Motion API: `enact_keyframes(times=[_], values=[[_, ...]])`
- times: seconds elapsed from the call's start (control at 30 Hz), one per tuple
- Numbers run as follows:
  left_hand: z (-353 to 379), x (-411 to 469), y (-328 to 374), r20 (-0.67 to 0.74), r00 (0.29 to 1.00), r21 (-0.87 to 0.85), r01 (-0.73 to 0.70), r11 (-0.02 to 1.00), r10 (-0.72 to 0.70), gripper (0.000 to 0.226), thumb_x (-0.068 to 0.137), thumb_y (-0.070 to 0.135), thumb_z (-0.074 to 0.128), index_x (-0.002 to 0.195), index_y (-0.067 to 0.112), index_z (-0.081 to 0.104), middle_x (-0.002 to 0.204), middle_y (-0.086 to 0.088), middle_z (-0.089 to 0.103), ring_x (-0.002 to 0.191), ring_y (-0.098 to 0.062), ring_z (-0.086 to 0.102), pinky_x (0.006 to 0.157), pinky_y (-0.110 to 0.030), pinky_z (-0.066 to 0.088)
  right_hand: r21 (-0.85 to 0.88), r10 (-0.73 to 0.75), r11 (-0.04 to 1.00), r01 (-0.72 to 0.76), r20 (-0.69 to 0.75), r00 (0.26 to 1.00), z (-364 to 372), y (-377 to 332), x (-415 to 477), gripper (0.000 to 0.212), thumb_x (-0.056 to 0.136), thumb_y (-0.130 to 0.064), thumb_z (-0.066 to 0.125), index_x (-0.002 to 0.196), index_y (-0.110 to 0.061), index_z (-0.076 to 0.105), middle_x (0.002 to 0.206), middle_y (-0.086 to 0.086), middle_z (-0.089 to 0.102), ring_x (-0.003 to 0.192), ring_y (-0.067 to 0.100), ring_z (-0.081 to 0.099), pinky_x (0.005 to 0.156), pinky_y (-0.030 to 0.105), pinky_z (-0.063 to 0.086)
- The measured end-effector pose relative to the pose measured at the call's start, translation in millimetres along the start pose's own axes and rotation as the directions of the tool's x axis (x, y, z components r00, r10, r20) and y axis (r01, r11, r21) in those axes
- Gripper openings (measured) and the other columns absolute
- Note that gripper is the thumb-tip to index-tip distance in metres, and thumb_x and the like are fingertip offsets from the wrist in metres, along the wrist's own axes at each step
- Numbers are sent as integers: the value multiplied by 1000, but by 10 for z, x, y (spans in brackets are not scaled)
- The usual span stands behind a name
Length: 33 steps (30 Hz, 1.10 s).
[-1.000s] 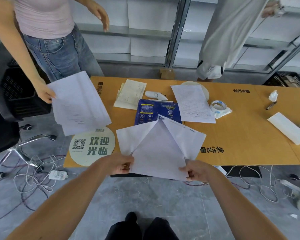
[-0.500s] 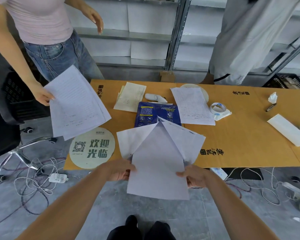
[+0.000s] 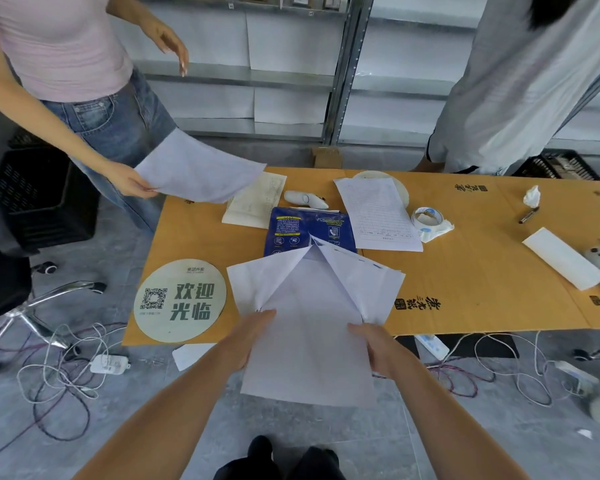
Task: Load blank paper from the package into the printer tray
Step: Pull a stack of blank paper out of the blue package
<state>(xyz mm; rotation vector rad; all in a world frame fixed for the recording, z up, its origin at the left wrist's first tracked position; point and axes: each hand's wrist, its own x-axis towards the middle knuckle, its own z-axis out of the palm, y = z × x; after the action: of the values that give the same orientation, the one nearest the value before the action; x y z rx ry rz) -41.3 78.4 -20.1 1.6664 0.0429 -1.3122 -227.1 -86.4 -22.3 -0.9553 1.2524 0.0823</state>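
I hold a stack of blank white paper (image 3: 309,344) by its two side edges, my left hand (image 3: 248,337) on the left edge and my right hand (image 3: 378,351) on the right. The stack sticks out of an opened white wrapper (image 3: 364,282) whose flaps spread to both sides on the table's near edge. Its lower half hangs past the table over the floor. A blue paper package (image 3: 293,226) lies just behind the wrapper. No printer or tray is in view.
A person at the left holds sheets of paper (image 3: 198,171) over the table's far left corner; another stands at the back right. The cardboard-covered table (image 3: 482,271) carries a round sign (image 3: 181,299), a written form (image 3: 378,213), tape (image 3: 428,218) and a pen (image 3: 529,215). Cables (image 3: 59,368) litter the floor.
I have drawn the stack further out of the wrapper toward me. The person at the left has swung their sheets up and over the table corner.
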Motion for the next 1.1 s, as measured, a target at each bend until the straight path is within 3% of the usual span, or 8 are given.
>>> enact_keyframes(times=[0.1,0.27,0.4,0.63,0.7,0.77,0.9,1.1], values=[[90,-1,-20,-36,995,156,-89,984,95,56,90,43,57,136,13,45,130,-5,55,118,-27,53,102,-39,44,-206,-85,978,45,-191,978,103,29,69,63,88,-46,51,140,-11,43,134,11,54,119,34,55,104,46,45],[11,-197,16,28,992,161,-128,979,125,32,96,26,52,126,15,52,111,-4,63,102,-26,63,81,-34,53,-221,-172,968,120,-230,958,154,34,-132,36,92,-25,55,123,-6,56,100,7,61,93,27,60,84,37,51],[-95,-346,42,83,985,146,-160,976,149,35,91,27,58,124,16,59,112,-9,70,100,-30,68,90,-45,55,-211,-160,971,114,-217,963,163,-21,-408,36,86,-25,57,117,-8,59,125,22,61,112,39,62,91,40,51],[-28,-1036,198,55,975,204,-221,954,215,22,93,20,56,113,13,61,90,-6,68,75,-22,65,58,-26,47,-290,-215,943,163,-158,964,155,-86,-1110,38,98,-19,51,129,3,49,116,19,60,92,30,61,69,35,50],[-4,-1265,187,44,967,213,-255,943,251,24,93,23,57,114,13,60,91,-6,67,76,-21,64,59,-27,46,-296,-264,932,210,-156,952,145,-65,-1319,39,99,-17,48,132,4,45,129,23,57,111,36,59,87,43,52],[3,-1445,139,26,952,212,-303,929,305,35,90,27,60,122,11,60,100,-9,69,84,-26,67,69,-32,52,-234,-319,932,277,-169,932,133,-40,-1579,39,99,-16,45,134,-1,44,131,21,56,117,37,57,87,43,51],[159,-1889,202,45,896,227,-439,869,441,48,86,41,62,129,20,56,119,-7,65,108,-31,63,98,-50,49,-57,-415,909,413,-229,881,20,3,-2022,30,96,-25,46,122,-13,52,109,10,60,93,27,60,76,35,49],[741,-2487,357,178,829,208,-558,803,530,24,97,33,53,121,31,53,106,-2,67,89,-21,66,70,-31,53,63,-536,804,592,-354,766,-459,211,-2616,28,93,-33,48,115,-17,56,102,7,62,95,29,61,89,40,50]])
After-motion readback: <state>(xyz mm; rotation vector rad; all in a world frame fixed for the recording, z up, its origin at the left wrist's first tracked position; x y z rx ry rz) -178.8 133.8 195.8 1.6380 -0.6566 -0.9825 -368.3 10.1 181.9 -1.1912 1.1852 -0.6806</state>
